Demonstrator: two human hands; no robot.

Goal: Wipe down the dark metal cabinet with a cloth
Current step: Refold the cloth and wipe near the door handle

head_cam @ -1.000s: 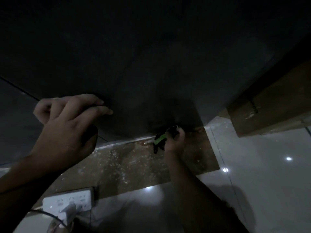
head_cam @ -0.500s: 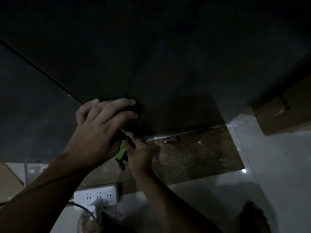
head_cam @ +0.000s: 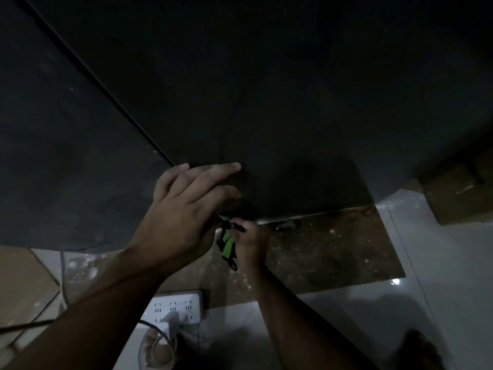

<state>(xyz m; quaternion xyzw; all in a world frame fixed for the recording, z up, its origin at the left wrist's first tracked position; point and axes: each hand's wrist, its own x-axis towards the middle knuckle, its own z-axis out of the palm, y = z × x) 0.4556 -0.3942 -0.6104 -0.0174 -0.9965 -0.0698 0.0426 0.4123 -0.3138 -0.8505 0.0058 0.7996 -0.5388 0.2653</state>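
Right grip (head_cam: 250,240) pinches cloth (head_cam: 227,243); left grip (head_cam: 181,209) flat on cabinet (head_cam: 266,102).

Closed off ahead and above by the dark cabinet (head_cam: 266,89), down to its bottom edge. Crowded at that edge by the left hand (head_cam: 186,209), fingers flat on the metal, and by the right hand (head_cam: 249,241) just beside it, gripping a green-and-black object (head_cam: 226,244). Left open to the right of both hands along the dusty brown floor strip (head_cam: 333,249) and the glossy tiles (head_cam: 440,289). Bounded far right by a cardboard box (head_cam: 464,193). Cluttered between the forearms by a white power strip (head_cam: 176,307) with its plug (head_cam: 168,321); trailed at left by a cable (head_cam: 62,276).
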